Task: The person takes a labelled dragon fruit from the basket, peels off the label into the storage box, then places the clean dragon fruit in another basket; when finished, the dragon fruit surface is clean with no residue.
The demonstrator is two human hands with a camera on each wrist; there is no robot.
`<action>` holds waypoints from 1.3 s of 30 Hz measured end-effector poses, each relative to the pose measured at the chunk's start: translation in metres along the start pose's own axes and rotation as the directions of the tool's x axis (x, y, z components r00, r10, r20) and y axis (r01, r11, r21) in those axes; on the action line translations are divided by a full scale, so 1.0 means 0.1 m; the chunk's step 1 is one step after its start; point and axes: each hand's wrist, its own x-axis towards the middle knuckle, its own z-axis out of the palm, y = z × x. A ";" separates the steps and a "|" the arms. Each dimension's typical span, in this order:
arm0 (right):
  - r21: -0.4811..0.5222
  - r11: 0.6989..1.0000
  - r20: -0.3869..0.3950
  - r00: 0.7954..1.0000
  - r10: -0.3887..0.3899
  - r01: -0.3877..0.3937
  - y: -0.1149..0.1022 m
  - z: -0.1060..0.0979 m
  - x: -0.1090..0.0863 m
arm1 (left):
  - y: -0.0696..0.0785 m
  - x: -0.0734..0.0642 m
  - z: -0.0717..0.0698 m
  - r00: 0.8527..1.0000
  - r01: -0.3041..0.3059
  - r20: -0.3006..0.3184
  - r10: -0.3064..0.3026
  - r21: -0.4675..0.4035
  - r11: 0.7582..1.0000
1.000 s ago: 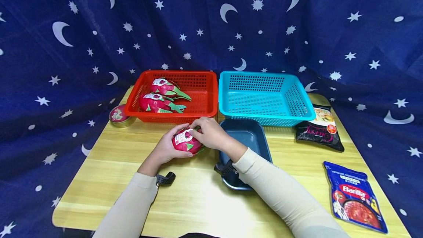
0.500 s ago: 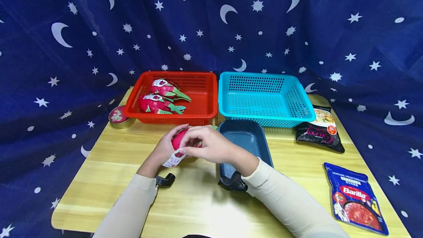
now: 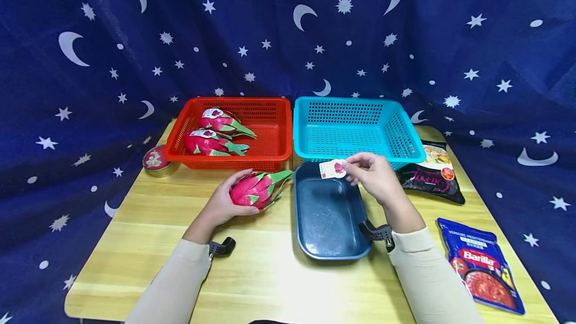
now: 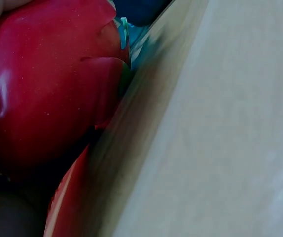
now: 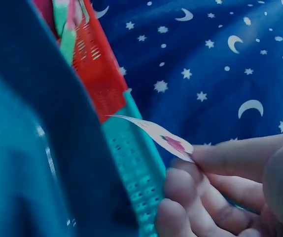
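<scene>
My left hand (image 3: 222, 202) grips a dragon fruit (image 3: 252, 191) from its left side, low over the table in front of the red basket. Its green leaf tips point right, and no label shows on its upper side. In the left wrist view the smooth red skin of the dragon fruit (image 4: 48, 84) fills the left part. My right hand (image 3: 371, 176) pinches a white paper label (image 3: 332, 169) between thumb and fingertips, above the far end of the dark blue tray (image 3: 330, 221). A printed pink fruit shows on the label (image 5: 161, 138) in the right wrist view.
Two labelled dragon fruits (image 3: 209, 142) lie in the red basket (image 3: 270, 161). Beside it stands a turquoise basket (image 3: 360, 156). A round tin (image 3: 158, 161) is at the left, a black curry packet (image 3: 432, 176) and a blue Barilla pouch (image 3: 480, 264) at the right.
The label has come off the held dragon fruit. My right hand has carried it rightward, away from the fruit and over the tray. My left hand still holds the fruit in about the same place.
</scene>
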 end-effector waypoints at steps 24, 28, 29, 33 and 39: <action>-0.048 0.986 -0.021 0.987 0.160 -0.161 0.19 -0.01 -0.15 | -0.03 -0.01 0.01 1.000 0.014 -0.001 -0.015 -0.042 0.999; 0.112 0.976 -0.113 0.974 0.197 -0.185 0.31 -0.10 -0.16 | 0.00 0.00 0.01 1.000 0.014 -0.009 -0.014 -0.038 0.999; 0.173 0.966 -0.121 0.969 0.214 -0.191 0.35 -0.12 -0.16 | 0.00 0.00 0.01 1.000 0.012 -0.011 -0.013 -0.035 0.999; 0.412 0.885 -0.127 0.948 0.291 -0.217 0.48 -0.18 -0.16 | 0.00 -0.01 0.01 1.000 0.006 -0.009 -0.006 -0.035 0.999; 0.664 0.729 -0.111 0.942 0.318 -0.168 0.70 -0.29 -0.15 | -0.01 -0.01 0.03 1.000 0.006 0.000 -0.006 -0.038 0.999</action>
